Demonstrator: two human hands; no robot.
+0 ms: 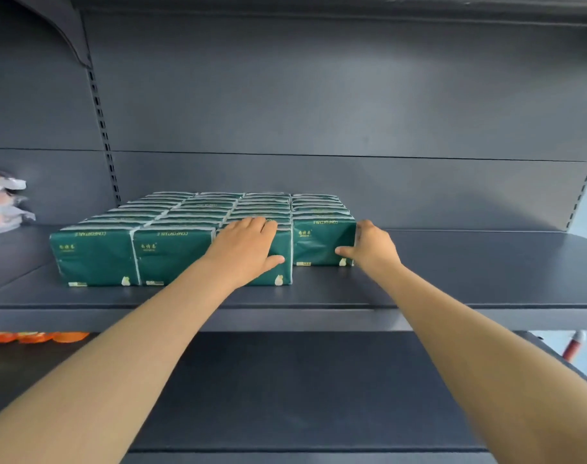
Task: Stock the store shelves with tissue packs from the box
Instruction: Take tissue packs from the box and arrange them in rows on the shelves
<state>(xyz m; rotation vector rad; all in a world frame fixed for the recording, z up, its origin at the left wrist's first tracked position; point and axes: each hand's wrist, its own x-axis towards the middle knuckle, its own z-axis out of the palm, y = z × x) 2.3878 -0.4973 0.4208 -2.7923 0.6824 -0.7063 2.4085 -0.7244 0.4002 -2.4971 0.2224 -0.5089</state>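
Green tissue packs (198, 222) sit upright in four rows on the middle shelf (452, 272), running front to back toward the back panel (318, 95); block is left of centre on the shelf, roughly 10 o'clock from frame centre. The three left rows are flush at the front, and the fourth row at the right end sits set back from them. Its front pack (318, 244) is the one being handled: right hand (374, 247) wraps its right edge, thumb on the front face, fingers round the side, clamped on it. Left hand (248, 246) lies flat and spread over the front pack of the third row (282, 272), palm on the face, fingertips over the top edge, pressing rather than gripping, fingers apart. Both forearms come in from 6 o'clock. Outward: pale wrapped packets (4, 202) stacked at 9 o'clock on the same shelf level, apart from the green block. Orange items (34, 337) on the lower shelf (285, 390) at 8 o'clock, blurred, can't tell what they are. Slotted upright (102, 128) runs up the panel behind the block's left end.
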